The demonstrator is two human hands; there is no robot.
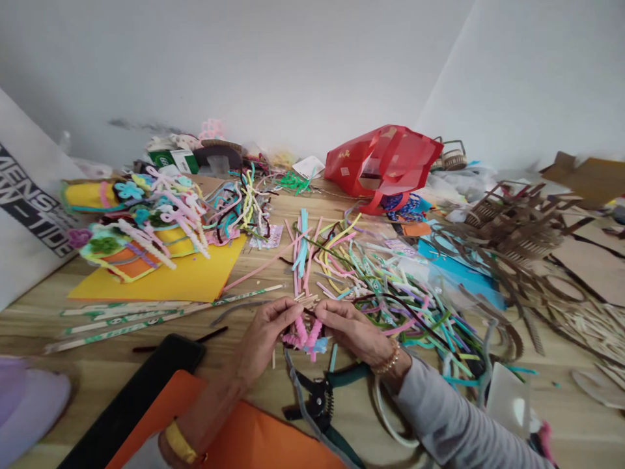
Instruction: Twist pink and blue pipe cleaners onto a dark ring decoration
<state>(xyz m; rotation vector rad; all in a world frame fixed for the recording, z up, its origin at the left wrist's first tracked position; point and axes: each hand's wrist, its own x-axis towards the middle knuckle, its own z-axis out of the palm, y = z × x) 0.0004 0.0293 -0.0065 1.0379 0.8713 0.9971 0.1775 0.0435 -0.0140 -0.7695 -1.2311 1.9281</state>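
Working over a long pale wooden table [43, 312], both hands sit right in the thick of it, with a heap of loose multicoloured pipe cleaners [385, 296] spilling just beside the right hand and a sprawl of brown laser-cut cardboard pieces [512, 228] further right. Risk to watch: that grey knit sleeve [454, 417] lies close to the heap, and a snag there could drag strands loose or knot them. Green-handled wire cutters [317, 404] lie right below the wrists, so a careless elbow could knock them out of reach or shift them under an arm. On to the containers: a red plastic carrier bag [383, 163] stands open at the back, its contents hidden from this angle, and just behind it sits a small woven basket [452, 157], too far off to tell what it holds. Down to the action: the left hand [266, 332] and the right hand [354, 329] are closed in together, their fingers [290, 312] gripping a small fuzzy pink pipe-cleaner bundle [303, 335] between them, held just above the table. Any sharp wire end in there could prick a fingertip.
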